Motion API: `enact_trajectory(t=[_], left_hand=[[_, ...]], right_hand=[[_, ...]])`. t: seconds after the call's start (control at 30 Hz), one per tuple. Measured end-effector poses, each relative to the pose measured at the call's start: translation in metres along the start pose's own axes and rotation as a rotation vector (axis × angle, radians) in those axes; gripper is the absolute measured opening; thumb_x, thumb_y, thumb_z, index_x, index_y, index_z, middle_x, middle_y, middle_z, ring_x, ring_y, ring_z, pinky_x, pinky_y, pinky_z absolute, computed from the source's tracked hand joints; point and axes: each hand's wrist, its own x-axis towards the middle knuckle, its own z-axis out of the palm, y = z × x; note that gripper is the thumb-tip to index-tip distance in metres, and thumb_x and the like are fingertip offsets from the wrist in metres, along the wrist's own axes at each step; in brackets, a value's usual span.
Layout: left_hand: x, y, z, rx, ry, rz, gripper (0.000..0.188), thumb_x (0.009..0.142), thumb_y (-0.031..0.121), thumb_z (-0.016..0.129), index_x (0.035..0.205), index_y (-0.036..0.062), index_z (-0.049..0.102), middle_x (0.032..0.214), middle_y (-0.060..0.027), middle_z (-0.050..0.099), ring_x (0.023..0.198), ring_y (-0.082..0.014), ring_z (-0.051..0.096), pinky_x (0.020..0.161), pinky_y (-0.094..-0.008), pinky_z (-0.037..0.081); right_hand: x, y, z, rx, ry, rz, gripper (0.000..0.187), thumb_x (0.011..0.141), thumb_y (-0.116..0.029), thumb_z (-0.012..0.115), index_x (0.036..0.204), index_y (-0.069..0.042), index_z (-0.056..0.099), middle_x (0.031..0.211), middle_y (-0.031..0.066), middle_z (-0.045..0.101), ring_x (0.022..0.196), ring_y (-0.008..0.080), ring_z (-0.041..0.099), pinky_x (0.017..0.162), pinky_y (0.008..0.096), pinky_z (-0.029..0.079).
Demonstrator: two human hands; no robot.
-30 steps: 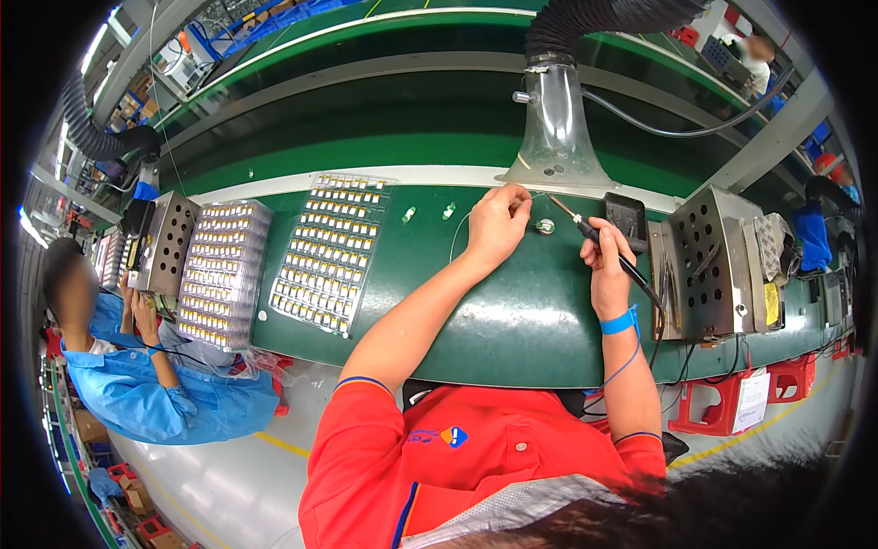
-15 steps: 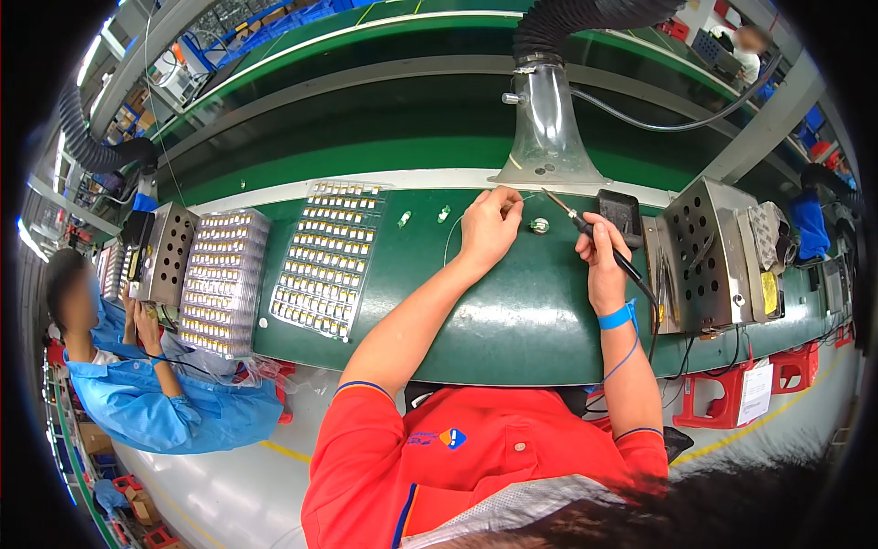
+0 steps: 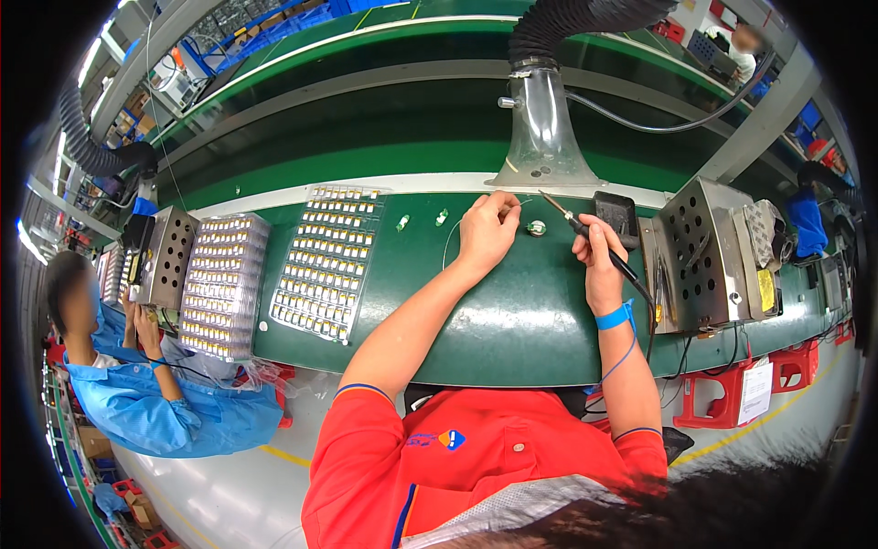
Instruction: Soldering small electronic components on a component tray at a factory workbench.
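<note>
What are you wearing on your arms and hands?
Short red sleeves, edged in dark blue. No gloves on the left hand or the right hand. The right wrist has a bright blue band with a thin blue cord.

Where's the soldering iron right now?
In the head view, right of centre: the soldering iron is in the right hand, its tip near the mouth of the clear hood, just left of the black tray.
</note>
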Motion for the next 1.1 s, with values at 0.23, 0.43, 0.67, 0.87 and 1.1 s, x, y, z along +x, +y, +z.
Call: enact_trajectory(t=[0.23, 0.43, 0.67, 0.87, 1.1], left_hand=[[0.003, -0.001, 0.002, 0.003, 0.005, 0.010, 0.008, 0.080, 0.006, 0.061, 0.085, 0.0003, 0.060, 0.073, -0.0094, 0.063, 0.062, -0.0155, 0.064, 0.057, -0.0279, 0.048], [-0.001, -0.001, 0.001, -0.001, 0.000, -0.007, 0.007, 0.080, 0.006, 0.061, 0.085, 0.0006, 0.060, 0.072, -0.0094, 0.063, 0.061, -0.0156, 0.064, 0.057, -0.0280, 0.047], [0.001, 0.006, 0.002, -0.027, 0.012, -0.016, 0.008, 0.078, 0.007, 0.062, 0.085, 0.0031, 0.061, 0.072, -0.0076, 0.063, 0.066, -0.0171, 0.064, 0.060, -0.0299, 0.047], [0.000, 0.028, -0.020, 0.164, -0.171, 0.542, 0.013, 0.071, 0.020, 0.069, 0.079, 0.0111, 0.062, 0.084, -0.0024, 0.060, 0.093, -0.0247, 0.051, 0.080, -0.0384, 0.036], [0.018, 0.031, 0.024, 0.214, -0.331, 0.542, 0.024, 0.073, 0.021, 0.067, 0.091, 0.0065, 0.062, 0.097, -0.0123, 0.057, 0.102, -0.0315, 0.050, 0.086, -0.0436, 0.039]], right_hand=[[0.003, -0.001, 0.000, -0.004, -0.006, -0.001, 0.028, 0.095, -0.023, 0.047, 0.106, -0.002, 0.061, 0.071, 0.0012, 0.055, 0.062, 0.0058, 0.045, 0.056, 0.0193, 0.035], [0.000, 0.002, 0.000, -0.002, -0.012, -0.004, 0.028, 0.095, -0.024, 0.047, 0.106, -0.002, 0.061, 0.071, 0.0012, 0.055, 0.062, 0.0058, 0.045, 0.056, 0.0191, 0.035], [0.001, -0.001, -0.003, -0.003, -0.011, -0.016, 0.028, 0.095, -0.024, 0.048, 0.106, -0.003, 0.061, 0.071, 0.0011, 0.055, 0.061, 0.0056, 0.045, 0.055, 0.0188, 0.035], [-0.016, -0.019, -0.014, -0.120, 0.090, 0.001, 0.029, 0.094, -0.026, 0.050, 0.107, -0.004, 0.062, 0.068, -0.0014, 0.053, 0.061, 0.0047, 0.044, 0.056, 0.0180, 0.034], [-0.087, -0.030, -0.079, -0.344, 0.336, -0.053, 0.027, 0.095, -0.021, 0.048, 0.109, -0.003, 0.062, 0.071, -0.0023, 0.051, 0.064, 0.0050, 0.042, 0.058, 0.0187, 0.033]])
